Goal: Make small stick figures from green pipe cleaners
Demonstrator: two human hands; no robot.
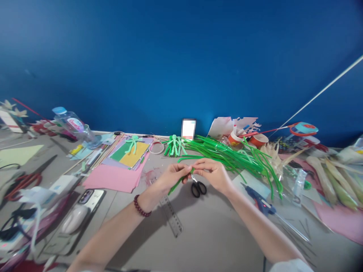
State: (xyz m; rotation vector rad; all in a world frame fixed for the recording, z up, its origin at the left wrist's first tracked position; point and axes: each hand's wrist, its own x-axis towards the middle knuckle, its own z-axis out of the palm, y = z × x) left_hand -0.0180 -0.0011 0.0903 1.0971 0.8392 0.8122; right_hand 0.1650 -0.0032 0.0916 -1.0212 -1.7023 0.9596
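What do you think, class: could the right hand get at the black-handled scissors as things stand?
Probably yes: the scissors lie close to the right hand, their handles uncovered. But that hand seems to be pinching the green stem, so it would likely need to let go first.

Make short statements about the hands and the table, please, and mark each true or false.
1. The left hand holds a green strip. True.
2. The right hand rests by the glue gun. False: the right hand is beside the left hand.
3. The scissors have black handles. True.
4. The bracelet is on the right wrist. False: the bracelet is on the left one.
5. A clear ruler lies on the table. True.
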